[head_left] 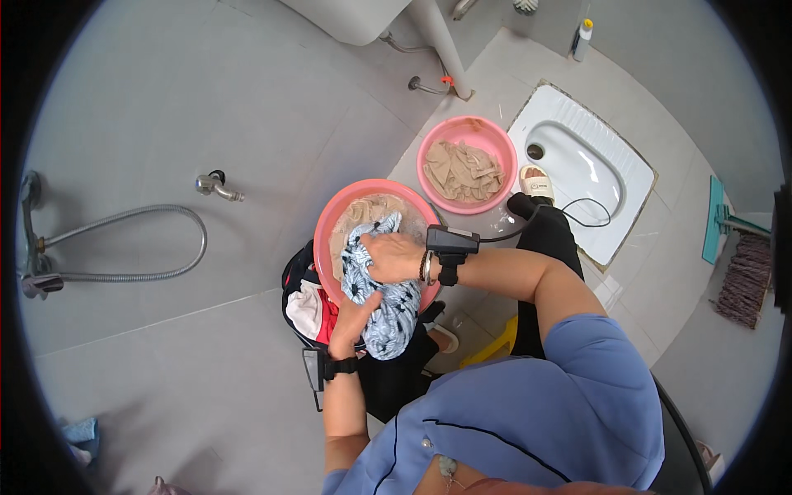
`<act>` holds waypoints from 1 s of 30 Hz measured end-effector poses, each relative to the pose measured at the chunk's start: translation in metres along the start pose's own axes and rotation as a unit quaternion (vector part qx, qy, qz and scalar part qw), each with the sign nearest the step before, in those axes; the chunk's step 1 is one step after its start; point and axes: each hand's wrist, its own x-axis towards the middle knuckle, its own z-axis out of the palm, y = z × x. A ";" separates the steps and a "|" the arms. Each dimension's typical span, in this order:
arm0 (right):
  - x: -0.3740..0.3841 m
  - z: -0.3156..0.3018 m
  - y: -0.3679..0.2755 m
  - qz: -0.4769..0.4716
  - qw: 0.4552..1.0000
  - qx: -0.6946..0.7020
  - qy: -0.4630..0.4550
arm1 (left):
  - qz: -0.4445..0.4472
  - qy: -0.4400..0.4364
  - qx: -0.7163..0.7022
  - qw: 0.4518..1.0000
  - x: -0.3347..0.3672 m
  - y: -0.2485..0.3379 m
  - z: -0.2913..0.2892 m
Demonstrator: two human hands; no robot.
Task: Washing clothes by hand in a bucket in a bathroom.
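A light blue cloth with a dark pattern point(394, 318) hangs bunched over the near rim of a pink basin point(327, 223). My left hand point(353, 320) grips its lower left side, fingers curled into the fabric. Higher up, my right hand point(393, 256) is closed on the same cloth, above the basin. Beige wet fabric point(373, 208) lies in the basin with some sudsy water beside it. Parts of the fingers on both hands are hidden by the folds.
A second pink basin point(508, 148) with beige cloth stands behind, near a white squat toilet point(623, 165). Left of the front basin is a dark container with red and white clothes point(307, 312). A tap point(219, 186) juts from the wall. A yellow stool point(495, 345) shows beneath me.
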 end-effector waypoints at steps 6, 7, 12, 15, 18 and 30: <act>0.005 0.009 0.013 0.039 0.987 0.148 -0.054 | -0.070 -0.063 -0.084 0.992 0.000 0.004 -0.012; 0.008 0.013 0.015 0.038 0.987 0.148 -0.056 | -0.070 -0.062 -0.084 0.992 -0.006 0.001 -0.015; 0.019 -0.009 0.015 0.078 0.821 0.552 -0.126 | -0.202 -0.070 -0.340 0.916 -0.004 -0.061 -0.054; 0.026 -0.006 0.014 0.038 0.733 0.668 -0.128 | -0.058 -0.131 -0.513 0.847 -0.013 -0.067 -0.038; 0.033 -0.003 0.022 -0.050 0.739 0.664 -0.102 | -0.004 -0.131 -0.610 0.782 -0.022 -0.052 -0.016; 0.040 0.002 0.061 0.063 0.863 0.502 0.018 | 0.037 -0.129 -0.688 0.713 -0.045 -0.033 0.010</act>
